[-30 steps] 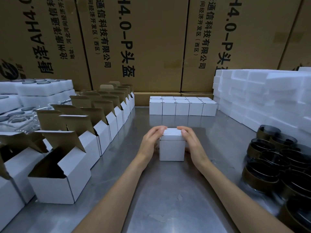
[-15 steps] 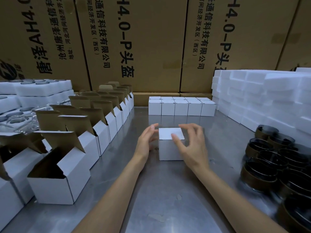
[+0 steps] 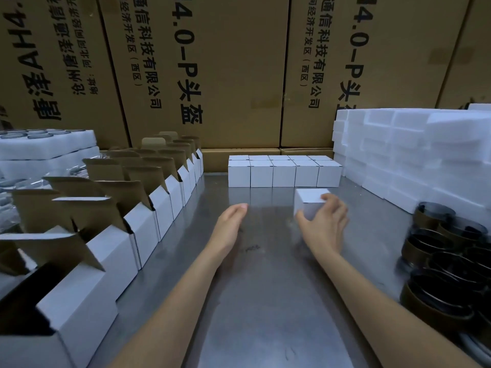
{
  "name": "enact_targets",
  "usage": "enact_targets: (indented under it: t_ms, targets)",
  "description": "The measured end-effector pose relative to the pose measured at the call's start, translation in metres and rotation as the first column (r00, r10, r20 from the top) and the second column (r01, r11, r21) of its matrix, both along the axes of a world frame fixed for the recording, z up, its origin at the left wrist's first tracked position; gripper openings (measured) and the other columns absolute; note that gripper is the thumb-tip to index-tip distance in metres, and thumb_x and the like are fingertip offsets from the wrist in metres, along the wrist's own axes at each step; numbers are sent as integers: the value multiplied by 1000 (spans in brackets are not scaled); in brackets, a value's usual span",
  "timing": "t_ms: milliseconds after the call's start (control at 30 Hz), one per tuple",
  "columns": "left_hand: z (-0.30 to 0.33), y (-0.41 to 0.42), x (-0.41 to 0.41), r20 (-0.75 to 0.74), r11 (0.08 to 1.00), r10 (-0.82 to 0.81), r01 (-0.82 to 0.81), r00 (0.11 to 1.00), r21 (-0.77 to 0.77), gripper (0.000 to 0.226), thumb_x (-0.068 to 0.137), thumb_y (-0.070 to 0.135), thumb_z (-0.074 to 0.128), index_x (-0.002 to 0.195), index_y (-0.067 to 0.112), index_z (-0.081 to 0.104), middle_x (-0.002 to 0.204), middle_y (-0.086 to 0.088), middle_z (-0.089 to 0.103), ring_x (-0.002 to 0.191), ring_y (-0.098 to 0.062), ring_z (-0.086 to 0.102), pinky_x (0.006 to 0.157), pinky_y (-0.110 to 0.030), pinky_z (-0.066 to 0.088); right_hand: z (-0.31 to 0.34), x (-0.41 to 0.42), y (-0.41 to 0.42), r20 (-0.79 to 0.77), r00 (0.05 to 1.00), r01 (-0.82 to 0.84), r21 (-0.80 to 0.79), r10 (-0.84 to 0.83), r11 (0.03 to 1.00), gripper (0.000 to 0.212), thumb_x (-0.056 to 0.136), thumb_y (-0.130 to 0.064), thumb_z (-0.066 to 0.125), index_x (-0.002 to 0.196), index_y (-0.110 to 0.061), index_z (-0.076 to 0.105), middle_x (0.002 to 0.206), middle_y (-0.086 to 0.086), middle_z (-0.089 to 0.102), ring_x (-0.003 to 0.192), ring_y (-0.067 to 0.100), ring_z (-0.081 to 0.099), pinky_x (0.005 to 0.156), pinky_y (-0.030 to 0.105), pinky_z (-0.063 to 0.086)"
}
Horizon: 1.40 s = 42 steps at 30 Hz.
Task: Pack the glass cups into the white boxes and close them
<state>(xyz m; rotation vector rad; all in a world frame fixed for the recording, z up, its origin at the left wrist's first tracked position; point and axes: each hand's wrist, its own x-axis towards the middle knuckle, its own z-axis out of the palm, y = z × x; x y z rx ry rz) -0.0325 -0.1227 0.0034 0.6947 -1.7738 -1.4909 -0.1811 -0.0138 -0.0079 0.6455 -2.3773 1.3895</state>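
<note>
My right hand [image 3: 325,224] grips a closed white box [image 3: 308,201], thumb on its near left corner and fingers over its right top edge, just in front of a row of closed white boxes [image 3: 284,172] at the back of the metal table [image 3: 265,301]. My left hand [image 3: 231,224] hovers over the table with relaxed fingers, holding nothing. Open white boxes [image 3: 148,221] with raised brown flaps line the left side. Dark glass cups [image 3: 449,256] cluster at the right edge.
White foam blocks [image 3: 414,155] are stacked at the back right. Foam trays [image 3: 45,144] holding cups sit at the far left. Large printed cardboard cartons [image 3: 225,70] form a wall behind the table.
Both hands pressed the box shut at the table's middle. The left hand has let go, and my right hand has carried the box rightward and toward the back row.
</note>
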Motion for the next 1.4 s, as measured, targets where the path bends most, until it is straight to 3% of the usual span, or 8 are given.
enact_targets:
  t_ms: [200, 333, 500, 867, 1000, 1100, 1267, 1400]
  targets:
    - [1, -58, -24, 97, 997, 72, -71, 993, -13, 44, 96, 30, 54, 137, 16, 47, 143, -2, 42, 127, -15, 42, 100, -26, 31, 3, -72, -25, 146, 968, 215, -78, -203, 973, 54, 86, -32, 64, 134, -25, 41, 150, 15, 23, 125, 39, 28, 98, 43, 32]
    - [1, -90, -45, 98, 993, 103, -97, 990, -61, 48, 95, 23, 56, 140, 12, 42, 146, -5, 39, 121, -12, 43, 92, -24, 32, 5, -111, -42, 247, 948, 235, -109, -203, 966, 53, 88, -39, 63, 135, -35, 40, 144, 13, 28, 123, 36, 32, 93, 48, 37]
    - [-1, -129, -67, 168, 994, 105, -98, 980, -48, 62, 94, 30, 57, 149, 18, 29, 156, -6, 23, 140, -25, 29, 110, -37, 29, 5, -149, -60, 254, 942, 259, -127, -221, 958, 56, 86, -39, 66, 135, -35, 41, 141, 12, 33, 123, 35, 35, 89, 51, 39]
    - [0, -170, -101, 198, 998, 67, -68, 978, -2, 74, 91, 20, 59, 152, 16, 18, 158, -1, 21, 142, -22, 28, 110, -36, 29, 3, -183, -79, 239, 949, 240, -125, -205, 963, 59, 84, -41, 68, 136, -35, 40, 140, 10, 33, 124, 34, 35, 84, 47, 40]
    - [1, -166, -105, 173, 998, 52, -46, 984, -38, 60, 92, 10, 56, 147, 14, 32, 136, 8, 44, 104, -3, 52, 83, -18, 38, 3, -184, -78, 242, 949, 235, -120, -201, 965, 61, 84, -42, 67, 137, -37, 39, 141, 8, 33, 125, 33, 35, 83, 45, 39]
    - [0, -163, -108, 159, 996, 54, -41, 986, -85, 51, 93, 5, 53, 140, 17, 41, 109, 13, 45, 78, 10, 44, 64, -12, 35, 4, -183, -78, 247, 949, 231, -122, -196, 965, 60, 85, -42, 66, 138, -36, 38, 141, 8, 33, 126, 32, 34, 83, 45, 39]
    - [-1, -157, -108, 155, 991, 60, -40, 986, -126, 52, 93, 4, 54, 141, 18, 40, 114, 13, 46, 86, 5, 47, 79, -14, 33, 4, -182, -77, 242, 950, 231, -118, -198, 966, 63, 85, -41, 67, 140, -36, 37, 142, 8, 33, 126, 32, 35, 85, 47, 40]
    - [-5, -150, -104, 144, 986, 107, -87, 984, -139, 58, 92, 7, 57, 145, 14, 35, 144, 0, 43, 131, -16, 41, 97, -24, 31, 7, -176, -75, 254, 945, 248, -139, -207, 959, 76, 82, -40, 71, 144, -29, 29, 145, 11, 30, 129, 35, 34, 88, 50, 40]
